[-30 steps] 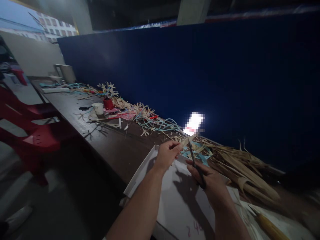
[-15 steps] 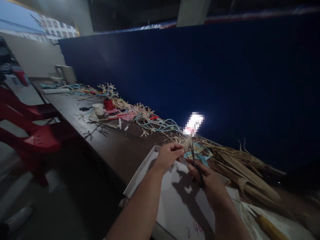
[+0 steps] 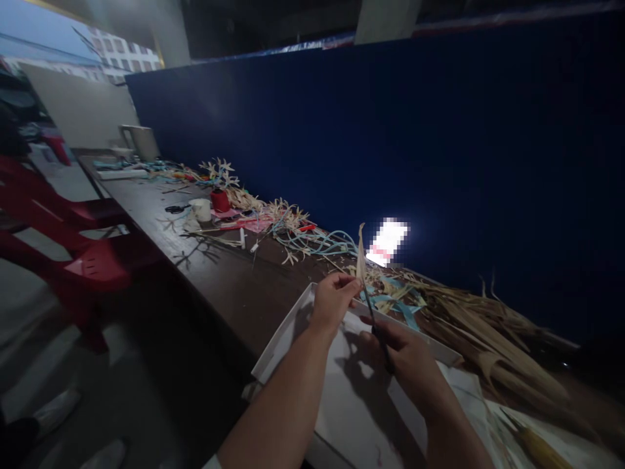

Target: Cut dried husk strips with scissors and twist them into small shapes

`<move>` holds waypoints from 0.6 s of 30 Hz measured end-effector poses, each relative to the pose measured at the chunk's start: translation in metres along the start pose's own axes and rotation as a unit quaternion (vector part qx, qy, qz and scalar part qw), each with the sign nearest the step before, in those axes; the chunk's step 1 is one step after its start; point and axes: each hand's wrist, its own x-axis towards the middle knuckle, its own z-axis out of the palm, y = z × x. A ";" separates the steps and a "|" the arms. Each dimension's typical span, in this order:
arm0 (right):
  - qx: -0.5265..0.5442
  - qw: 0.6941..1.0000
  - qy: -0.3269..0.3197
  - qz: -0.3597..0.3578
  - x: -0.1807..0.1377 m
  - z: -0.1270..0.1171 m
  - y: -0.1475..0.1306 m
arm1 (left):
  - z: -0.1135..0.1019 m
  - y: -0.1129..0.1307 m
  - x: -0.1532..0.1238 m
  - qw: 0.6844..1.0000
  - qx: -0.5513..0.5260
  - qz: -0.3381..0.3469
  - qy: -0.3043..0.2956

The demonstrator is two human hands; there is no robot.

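Over a shallow white box [image 3: 283, 335], my left hand [image 3: 336, 299] pinches a pale strip of dried husk [image 3: 361, 257] that stands upright from the fingertips. My right hand [image 3: 398, 345] is closed around dark-handled scissors [image 3: 370, 309]. Their blades point up and away from me, with the tips close to the husk by my left fingers. Whether the blades touch the husk, I cannot tell. Shadows of both hands fall on the white bottom of the box.
A bright light [image 3: 389, 241] stands behind my hands. Long dried husks [image 3: 488, 339] lie to the right, near a yellow-handled tool [image 3: 537, 449]. Leftward along the table are a red thread spool [image 3: 220, 200], a white cup [image 3: 200, 210] and husk flowers [image 3: 286, 212]. Red chairs [image 3: 97, 267] stand left.
The husk strip now points upright and shows more of its length above my left fingers. The scissors lean further left, with their tips lower. The whole view has shifted slightly.
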 end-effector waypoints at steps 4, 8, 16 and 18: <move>0.017 1.000 0.015 0.005 0.000 0.002 0.001 | 0.001 0.001 -0.002 1.000 -0.001 -0.006 -0.007; 0.001 1.000 0.026 -0.007 0.000 0.002 -0.001 | 0.002 0.001 -0.003 1.000 -0.006 -0.018 -0.013; -0.029 0.998 0.048 -0.031 -0.001 0.002 -0.004 | 0.002 0.000 -0.004 1.000 -0.013 -0.020 -0.015; -0.035 0.998 0.052 -0.031 -0.001 0.001 -0.004 | 0.002 0.000 -0.004 0.999 -0.012 -0.026 -0.016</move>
